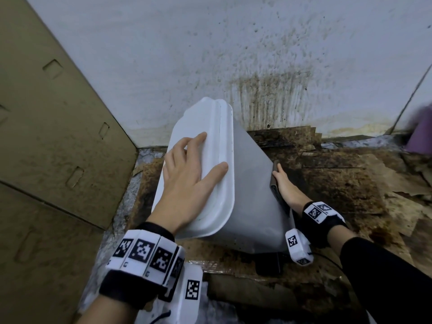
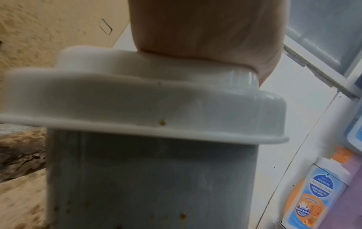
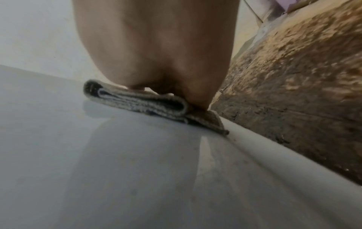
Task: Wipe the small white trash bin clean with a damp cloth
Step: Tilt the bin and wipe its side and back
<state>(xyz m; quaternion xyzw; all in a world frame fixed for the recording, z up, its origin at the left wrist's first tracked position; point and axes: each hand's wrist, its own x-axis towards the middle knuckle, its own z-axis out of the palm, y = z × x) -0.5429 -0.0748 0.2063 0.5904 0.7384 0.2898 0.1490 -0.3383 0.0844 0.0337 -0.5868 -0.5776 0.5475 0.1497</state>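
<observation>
Left hand flat on bin; right hand presses cloth (folded).

We see the bin hemmed in by cardboard at left and the wall behind; its right side looks open, though bottles perhaps crowd farther off.

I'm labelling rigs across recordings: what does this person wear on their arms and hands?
Both hands are bare. The left wrist carries a black band with white blocks printed with black square codes. The right wrist has the same, above a black sleeve; a thin black cable trails nearby.
</observation>
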